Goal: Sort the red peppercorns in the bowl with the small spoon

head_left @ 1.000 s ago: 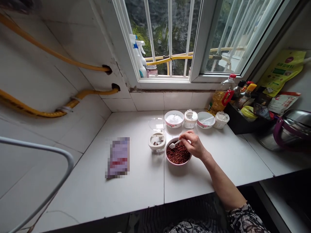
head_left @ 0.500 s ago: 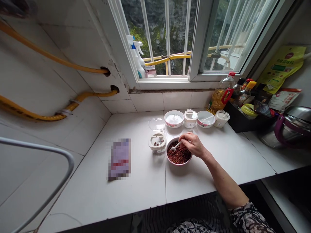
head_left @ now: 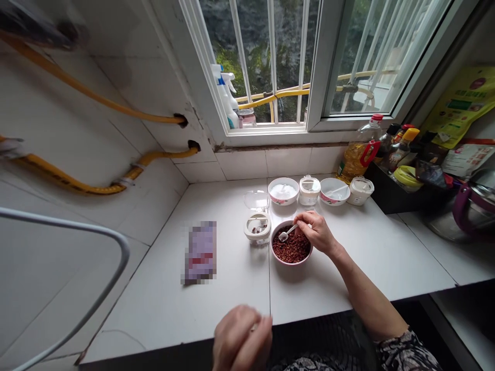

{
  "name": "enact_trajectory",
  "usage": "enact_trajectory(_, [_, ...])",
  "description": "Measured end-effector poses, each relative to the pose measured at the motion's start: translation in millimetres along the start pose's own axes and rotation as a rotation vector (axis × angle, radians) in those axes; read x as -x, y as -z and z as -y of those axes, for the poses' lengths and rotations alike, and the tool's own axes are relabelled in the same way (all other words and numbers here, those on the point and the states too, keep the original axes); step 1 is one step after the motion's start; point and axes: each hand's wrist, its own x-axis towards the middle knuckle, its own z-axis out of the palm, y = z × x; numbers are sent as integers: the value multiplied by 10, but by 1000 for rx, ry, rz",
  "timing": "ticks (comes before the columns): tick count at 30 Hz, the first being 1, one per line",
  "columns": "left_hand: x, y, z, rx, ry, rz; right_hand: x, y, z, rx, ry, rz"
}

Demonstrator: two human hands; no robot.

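Note:
My right hand (head_left: 317, 232) pinches the handle of a small white spoon (head_left: 288, 233). Its scoop end rests at the surface of the dark red peppercorns (head_left: 291, 252) that fill a pink-rimmed bowl (head_left: 293, 264). Left of that bowl stands a clear spice jar (head_left: 258, 234) with its transparent lid (head_left: 256, 199) flipped up; a few dark bits show inside. My left hand (head_left: 243, 337) is at the counter's front edge, slightly blurred, its fingers curled in and closed. Whatever it may hold is hidden.
Behind are a bowl of white grains (head_left: 283, 193), a lidded jar (head_left: 309, 191), a bowl with a white spoon (head_left: 334, 193) and another lidded jar (head_left: 361, 191). An oil bottle (head_left: 353, 159) stands back right. A purple packet (head_left: 200, 252), pixelated, lies left on the white counter (head_left: 154, 299).
My left hand has come into view at the bottom, closed. The right hand still holds the spoon in the bowl. The whole view has shifted slightly.

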Motion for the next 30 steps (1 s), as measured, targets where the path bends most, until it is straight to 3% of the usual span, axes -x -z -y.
enact_trajectory(4, [-534, -445, 163, 11, -33, 64, -2, -2, 0, -10, -13, -9])
enact_trajectory(7, [-655, -592, 198, -6, 19, 185, -6, -6, -22, -48, -75, -16])
enact_trajectory(16, [-566, -632, 239, -19, 13, 232, -23, 9, -41, -41, -75, -65])
enact_trajectory(25, [-563, -625, 233, 2, 25, 229, -47, -28, -124, -429, -364, -70])
enact_trajectory(30, [-544, -631, 241, 1, 27, 219, -95, -38, -54, -533, -343, -132])
